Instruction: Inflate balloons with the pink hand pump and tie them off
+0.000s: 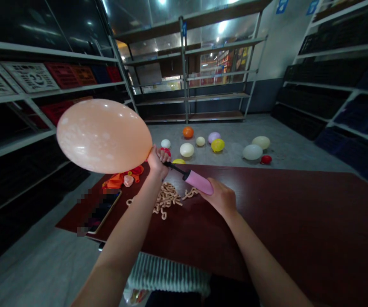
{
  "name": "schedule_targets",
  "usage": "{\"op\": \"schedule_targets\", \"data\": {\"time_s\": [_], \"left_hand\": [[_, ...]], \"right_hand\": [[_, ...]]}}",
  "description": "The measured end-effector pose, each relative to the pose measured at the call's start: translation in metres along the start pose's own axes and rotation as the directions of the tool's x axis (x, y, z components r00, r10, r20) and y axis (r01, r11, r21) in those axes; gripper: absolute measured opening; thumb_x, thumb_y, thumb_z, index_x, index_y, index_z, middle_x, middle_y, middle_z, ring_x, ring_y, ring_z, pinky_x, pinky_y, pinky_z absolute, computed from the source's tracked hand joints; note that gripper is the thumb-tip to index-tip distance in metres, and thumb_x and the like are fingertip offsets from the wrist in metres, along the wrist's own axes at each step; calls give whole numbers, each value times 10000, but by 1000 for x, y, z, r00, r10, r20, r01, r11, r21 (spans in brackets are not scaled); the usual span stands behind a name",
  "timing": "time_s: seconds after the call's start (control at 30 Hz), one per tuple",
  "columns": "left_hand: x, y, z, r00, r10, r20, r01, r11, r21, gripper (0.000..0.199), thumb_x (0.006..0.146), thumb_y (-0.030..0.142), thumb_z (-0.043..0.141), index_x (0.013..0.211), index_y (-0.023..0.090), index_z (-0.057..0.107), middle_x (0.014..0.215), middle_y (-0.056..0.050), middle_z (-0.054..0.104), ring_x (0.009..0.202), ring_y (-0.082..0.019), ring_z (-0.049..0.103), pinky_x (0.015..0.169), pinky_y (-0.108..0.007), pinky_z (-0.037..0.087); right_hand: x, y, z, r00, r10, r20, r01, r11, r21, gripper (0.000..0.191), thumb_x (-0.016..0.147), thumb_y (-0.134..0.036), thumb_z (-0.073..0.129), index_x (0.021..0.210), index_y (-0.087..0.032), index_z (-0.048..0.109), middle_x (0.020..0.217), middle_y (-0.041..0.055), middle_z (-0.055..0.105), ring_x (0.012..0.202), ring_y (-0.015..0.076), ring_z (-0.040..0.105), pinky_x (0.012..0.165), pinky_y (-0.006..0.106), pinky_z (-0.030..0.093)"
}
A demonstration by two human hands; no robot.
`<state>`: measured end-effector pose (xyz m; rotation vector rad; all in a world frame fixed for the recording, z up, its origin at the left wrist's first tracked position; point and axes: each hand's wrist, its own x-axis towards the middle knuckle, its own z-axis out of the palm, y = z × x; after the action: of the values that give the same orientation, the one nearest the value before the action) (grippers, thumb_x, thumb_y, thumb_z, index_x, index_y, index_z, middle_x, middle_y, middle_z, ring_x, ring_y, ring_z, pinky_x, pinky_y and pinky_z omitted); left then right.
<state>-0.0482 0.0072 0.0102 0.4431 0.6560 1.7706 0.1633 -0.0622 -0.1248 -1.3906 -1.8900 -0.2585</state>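
A large peach balloon (103, 136), blown up, hangs at the left above the table. My left hand (157, 163) is closed around its neck and the black nozzle end of a balloon pump. That balloon pump (200, 182) has a pink barrel and points up and left. Its lower end is gripped by my right hand (220, 198). Just below, a pile of tan, curled, string-like pieces (168, 195) lies on the table. Flat orange balloons (115, 181) and a small pale pink piece (128, 181) lie at the table's far left.
A phone (105, 211) lies on the dark red table (283, 221) near its left edge. Several blown-up balloons, among them an orange balloon (188, 132) and a yellow balloon (217, 145), rest on the floor beyond. Metal shelves (184, 76) stand along the walls, some with crates (32, 76).
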Motion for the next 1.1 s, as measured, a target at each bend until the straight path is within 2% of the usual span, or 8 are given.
{"op": "schedule_targets", "data": {"time_s": [0.17,0.33,0.47,0.57,0.7,0.83,1.0,1.1], "left_hand": [[-5,38,-15,993,82,-83,-82,997,-2,526,1043,266,381,551,173,220,379,57,207,319,-65,200,403,-228,211],[-7,75,-22,987,131,-93,-132,991,-2,513,1022,231,417,547,171,235,385,58,198,317,-62,207,398,-225,208],[-8,91,-8,987,161,-6,-161,987,20,540,1021,278,429,532,177,225,395,63,188,316,-68,198,382,-220,225],[-8,88,15,974,193,122,-200,978,50,574,1009,352,479,525,180,224,392,69,188,312,-65,198,369,-215,223],[-8,63,56,956,181,232,-208,973,96,571,1011,346,489,521,187,244,381,67,212,309,-70,205,364,-221,227],[-9,12,92,938,113,329,-166,977,138,571,1036,305,439,496,191,293,357,56,229,295,-76,203,360,-251,185],[-17,-65,104,947,-55,316,-27,968,249,586,1009,255,459,449,202,297,327,38,231,265,-82,216,371,-290,141],[-18,-88,101,962,-104,254,30,960,279,566,993,218,459,457,207,277,333,42,221,271,-79,207,378,-293,132]], "right_hand": [[-3,-1,-4,997,-79,-4,79,997,11,336,850,-486,626,1051,-223,682,884,68,756,757,225,712,679,310,492],[-3,-10,-10,997,-64,45,62,997,51,348,834,-480,632,1089,-253,696,930,86,761,805,255,721,715,354,538],[-1,-19,-10,999,-12,44,6,991,137,351,838,-458,621,1119,-259,687,998,93,760,872,266,725,789,373,553],[-2,-19,-8,998,27,65,-41,975,220,355,836,-477,618,1128,-283,671,1056,85,752,915,271,726,812,367,557],[-5,-11,-5,989,136,53,-145,958,249,400,832,-523,612,1134,-263,649,982,86,760,830,283,732,746,373,558],[-4,-5,-3,970,240,27,-237,928,288,364,851,-509,594,1118,-265,631,953,84,757,803,278,727,713,361,546],[-1,-1,-1,913,407,11,-394,877,275,377,838,-556,584,1092,-282,638,904,69,762,752,286,724,630,361,525],[-1,3,1,889,458,11,-446,861,242,402,830,-595,584,1074,-281,639,858,62,758,734,290,724,606,352,509]]}}
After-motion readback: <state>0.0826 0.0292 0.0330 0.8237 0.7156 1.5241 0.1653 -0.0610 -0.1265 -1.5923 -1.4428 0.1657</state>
